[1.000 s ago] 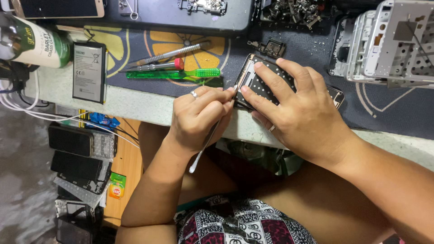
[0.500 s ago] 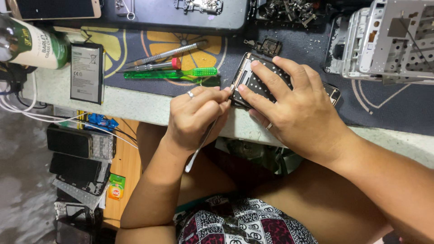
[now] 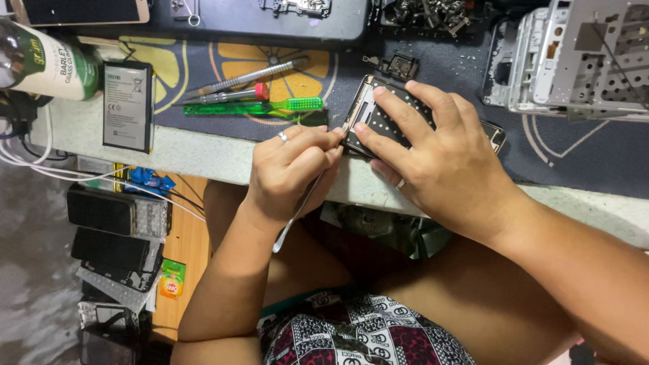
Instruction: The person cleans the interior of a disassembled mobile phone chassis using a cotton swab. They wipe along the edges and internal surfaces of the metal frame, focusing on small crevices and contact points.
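1. Your right hand lay spread flat over the opened phone, pinning it on the dark mat near the bench edge.
2. Your left hand was closed around a thin white tool, its tip at the phone's left edge.
3. The phone's back looked already off, its inner plate showing; the prying seemed under way, not finished.
4. A flat battery, tweezers and a green brush lay untouched to your left.
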